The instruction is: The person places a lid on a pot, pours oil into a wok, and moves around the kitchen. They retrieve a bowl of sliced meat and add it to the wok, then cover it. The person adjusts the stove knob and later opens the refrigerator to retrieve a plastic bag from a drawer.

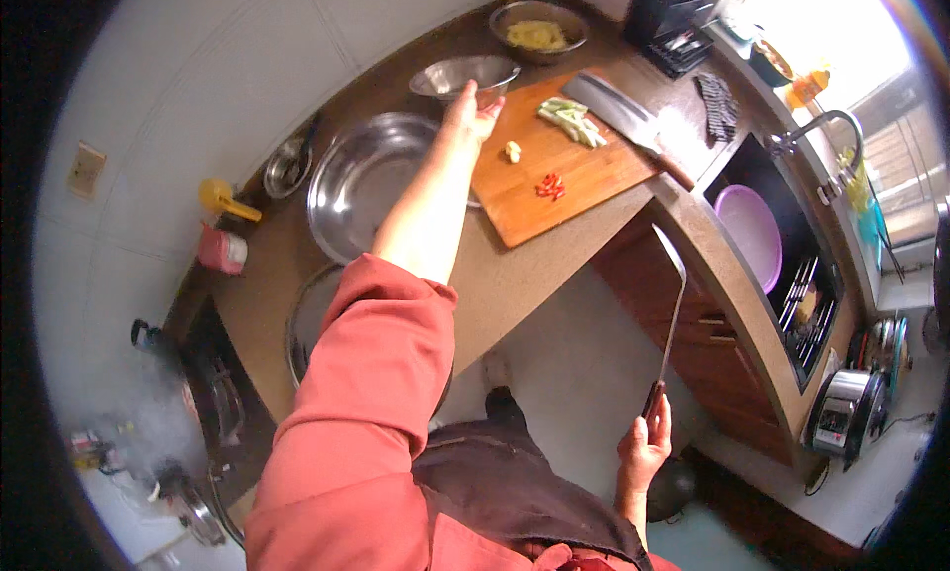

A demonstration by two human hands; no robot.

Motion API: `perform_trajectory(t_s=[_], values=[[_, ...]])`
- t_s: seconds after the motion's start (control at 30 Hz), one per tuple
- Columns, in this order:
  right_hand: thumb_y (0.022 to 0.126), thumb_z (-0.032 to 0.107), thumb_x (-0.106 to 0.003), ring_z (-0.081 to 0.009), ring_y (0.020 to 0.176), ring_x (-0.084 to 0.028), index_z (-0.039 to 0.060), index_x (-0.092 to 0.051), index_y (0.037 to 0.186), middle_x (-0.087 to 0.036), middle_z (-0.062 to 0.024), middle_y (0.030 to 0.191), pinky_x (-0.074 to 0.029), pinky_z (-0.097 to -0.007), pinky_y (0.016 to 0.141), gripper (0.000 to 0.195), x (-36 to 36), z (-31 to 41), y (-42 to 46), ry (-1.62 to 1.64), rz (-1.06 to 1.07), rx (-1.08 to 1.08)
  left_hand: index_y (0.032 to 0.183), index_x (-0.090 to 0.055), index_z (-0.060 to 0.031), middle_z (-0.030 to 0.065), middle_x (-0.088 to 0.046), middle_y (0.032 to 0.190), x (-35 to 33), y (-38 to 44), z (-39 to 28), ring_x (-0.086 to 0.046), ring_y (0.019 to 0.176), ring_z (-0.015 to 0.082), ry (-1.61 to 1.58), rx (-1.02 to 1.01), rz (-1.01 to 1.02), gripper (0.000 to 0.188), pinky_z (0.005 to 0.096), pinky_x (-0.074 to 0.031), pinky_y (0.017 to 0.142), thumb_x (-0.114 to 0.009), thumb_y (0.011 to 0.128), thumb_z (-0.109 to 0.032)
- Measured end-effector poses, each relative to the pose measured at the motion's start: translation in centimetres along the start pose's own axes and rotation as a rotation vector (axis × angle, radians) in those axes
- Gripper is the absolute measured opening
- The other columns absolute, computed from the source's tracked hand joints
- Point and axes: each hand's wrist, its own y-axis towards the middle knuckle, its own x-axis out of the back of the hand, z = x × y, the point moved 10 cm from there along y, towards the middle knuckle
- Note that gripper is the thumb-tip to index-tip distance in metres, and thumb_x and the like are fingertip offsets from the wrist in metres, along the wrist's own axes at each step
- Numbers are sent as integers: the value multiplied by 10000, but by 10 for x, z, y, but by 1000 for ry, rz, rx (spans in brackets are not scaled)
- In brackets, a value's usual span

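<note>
My left hand (476, 118) reaches across the counter and grips the near side of a small stainless steel bowl (445, 77). My right hand (644, 446) holds a wok spatula (674, 315) by its dark handle, blade up, over the floor beside the counter corner. To the right of my left hand lies a wooden cutting board (519, 211). On it are pale green vegetable strips (571, 121), a few garlic pieces (513, 152), chopped red chilli (551, 187) and a cleaver (612, 111). A large steel basin (349, 178) sits partly behind my left forearm.
A bowl of yellow food (538, 35) stands at the back. The sink (798, 304) on the right holds a purple basin (749, 237), under a faucet (824, 118). Steam (159, 415) rises at lower left near the stove. A yellow scoop (223, 200) sits by the wall.
</note>
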Motion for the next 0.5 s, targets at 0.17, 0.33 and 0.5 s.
perform_trajectory(t_s=[0.17, 0.33, 0.5], values=[[793, -54, -439, -8, 460, -367, 42, -339, 1287, -554, -54, 1035, -270, -155, 372, 513, -49, 29, 15, -20, 9, -153, 990, -526, 11, 86, -582, 853, 7, -237, 13, -556, 760, 145, 672, -261, 690, 254, 275, -472, 697, -551, 838, -191], [821, 12, -483, -3, 444, -318, 100, -372, 1279, -448, 44, 679, -233, -146, 370, 479, -128, 70, 36, -6, 261, -36, 1097, -514, -85, 96, -526, 982, 170, -379, -88, -493, 864, 258, 1941, -1099, 83, 449, 364, -432, 771, -675, 680, -129], [800, -25, -478, -9, 465, -336, 67, -400, 1259, -469, 43, 703, -257, -151, 393, 474, -202, 80, 19, -13, 490, 38, 1116, -477, -165, 128, -433, 1007, 287, -367, -128, -427, 964, 319, 1983, -616, -235, 503, 416, -404, 783, -678, 658, -223]])
